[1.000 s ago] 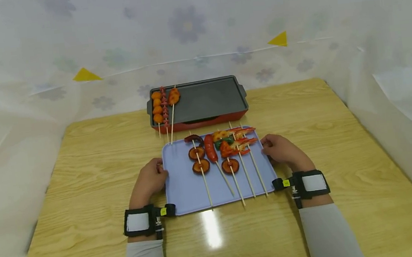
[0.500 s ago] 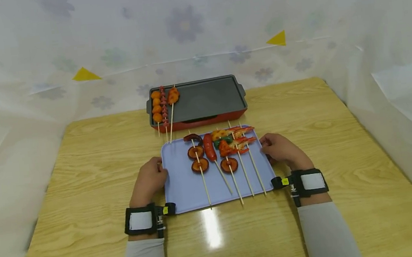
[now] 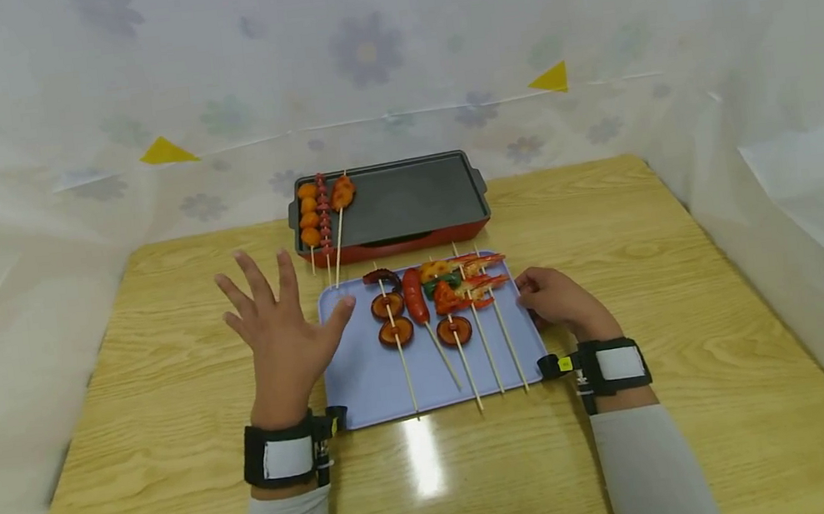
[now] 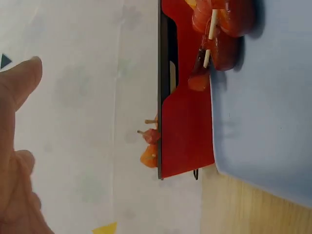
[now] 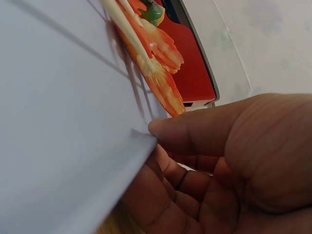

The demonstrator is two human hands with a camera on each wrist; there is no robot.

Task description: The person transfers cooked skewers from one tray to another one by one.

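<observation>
Nowhere any readable writing: right hand (image 3: 554, 301) pinching tray (image 3: 364, 379) (left hand (image 3: 281, 338) spread, empty).

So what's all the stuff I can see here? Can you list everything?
tray: one, pale blue, middle of the table
skewers on the tray: about five, red, orange, brown and green food, lying across it
grill pan: one, dark top on a red base, behind the tray
skewers on the grill pan: three, orange and red, at its left end
table: one, light wood
flags: yellow triangles on the white flowered curtain
left hand: raised, fingers spread, holding nothing
right hand: holds the tray's right edge
</observation>
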